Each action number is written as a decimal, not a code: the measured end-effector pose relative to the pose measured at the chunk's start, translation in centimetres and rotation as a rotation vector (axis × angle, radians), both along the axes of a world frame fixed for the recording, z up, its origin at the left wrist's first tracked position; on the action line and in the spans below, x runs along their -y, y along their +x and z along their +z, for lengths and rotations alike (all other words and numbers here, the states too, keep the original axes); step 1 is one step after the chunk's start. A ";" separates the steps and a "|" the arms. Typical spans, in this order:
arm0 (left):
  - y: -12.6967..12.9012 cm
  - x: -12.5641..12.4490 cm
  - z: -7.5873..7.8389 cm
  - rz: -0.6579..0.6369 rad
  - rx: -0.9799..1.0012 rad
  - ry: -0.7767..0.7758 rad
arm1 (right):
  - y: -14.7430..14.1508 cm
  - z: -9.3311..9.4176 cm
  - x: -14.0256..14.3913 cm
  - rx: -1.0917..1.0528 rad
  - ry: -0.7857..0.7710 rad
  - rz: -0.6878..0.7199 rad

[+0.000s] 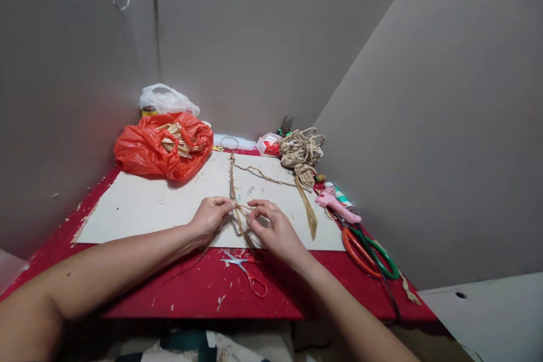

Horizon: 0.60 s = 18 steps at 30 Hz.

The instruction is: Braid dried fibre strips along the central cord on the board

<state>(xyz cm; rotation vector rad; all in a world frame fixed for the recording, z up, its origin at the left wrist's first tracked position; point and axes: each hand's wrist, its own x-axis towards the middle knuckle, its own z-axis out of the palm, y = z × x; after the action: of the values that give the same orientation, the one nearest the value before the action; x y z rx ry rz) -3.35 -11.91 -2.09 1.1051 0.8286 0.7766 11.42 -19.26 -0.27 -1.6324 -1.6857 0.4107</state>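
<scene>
A thin brown braided cord [232, 176] runs down the middle of the white board [139, 206]. My left hand [211, 216] pinches it near its lower end, thumb and forefinger closed. Loose fibre strands [240, 222] fan out below that pinch. My right hand [274, 229] is just to the right, fingers bent and closed on one or more of these strands. Just below the board, red-handled scissors [248, 272] lie with their blades apart on the red cloth [190, 291]. A second twisted cord [271, 179] stretches right from the upper part of the braid.
A red plastic bag [142, 150] of dry husks stands back left, a white bag [169, 99] behind it. Back right are coiled braided rope [299, 150] and a tissue pack [267, 146]. A pink glue gun [339, 207] and large shears [369, 254] line the right edge. Grey walls enclose the table.
</scene>
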 end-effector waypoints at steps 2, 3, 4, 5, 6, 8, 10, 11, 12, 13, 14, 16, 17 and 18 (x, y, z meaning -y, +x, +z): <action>0.0 0.0 -0.1 -0.003 -0.001 0.003 | 0.2 0.0 -0.1 0.020 0.007 0.006; 0.0 0.0 -0.1 -0.003 0.002 0.003 | 0.2 0.0 -0.2 0.032 0.015 0.008; 0.0 0.0 -0.1 -0.002 0.004 0.003 | 0.3 0.0 -0.3 0.044 0.023 0.012; 0.0 0.0 -0.1 -0.002 0.005 0.002 | 0.3 0.0 -0.3 0.054 0.027 0.020; 0.0 0.0 -0.1 -0.002 0.005 0.000 | 0.4 0.1 -0.4 0.060 0.030 0.028; 0.0 -0.1 -0.1 -0.008 0.003 -0.008 | 0.4 0.3 -0.4 0.064 0.031 0.046; 0.0 -0.1 -0.1 -0.016 0.002 -0.012 | 0.4 0.4 -0.4 0.058 0.027 0.065; 0.0 -0.1 -0.1 -0.020 0.004 -0.013 | 0.4 0.5 -0.4 0.053 0.025 0.073; 0.0 -0.1 -0.1 -0.022 0.005 -0.011 | 0.4 0.5 -0.4 0.048 0.019 0.085; 0.0 -0.1 0.0 -0.025 0.006 -0.007 | 0.5 0.5 -0.5 0.042 0.008 0.099; -0.1 -0.1 0.0 -0.028 0.005 -0.001 | 0.5 0.4 -0.6 0.035 -0.002 0.113; -0.1 -0.1 0.0 -0.038 -0.003 0.007 | 0.5 0.3 -0.8 0.014 -0.012 0.133; -0.1 -0.2 0.0 -0.045 -0.009 0.009 | 0.5 0.1 -0.9 0.001 -0.009 0.136; -0.1 -0.2 0.0 -0.051 -0.016 0.007 | 0.6 0.0 -1.1 -0.010 -0.003 0.135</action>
<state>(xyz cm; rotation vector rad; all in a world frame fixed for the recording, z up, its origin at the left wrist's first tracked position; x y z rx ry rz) -3.47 -11.72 -2.08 1.1357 0.8082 0.7298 11.97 -18.17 -0.23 -1.5208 -1.7952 0.4865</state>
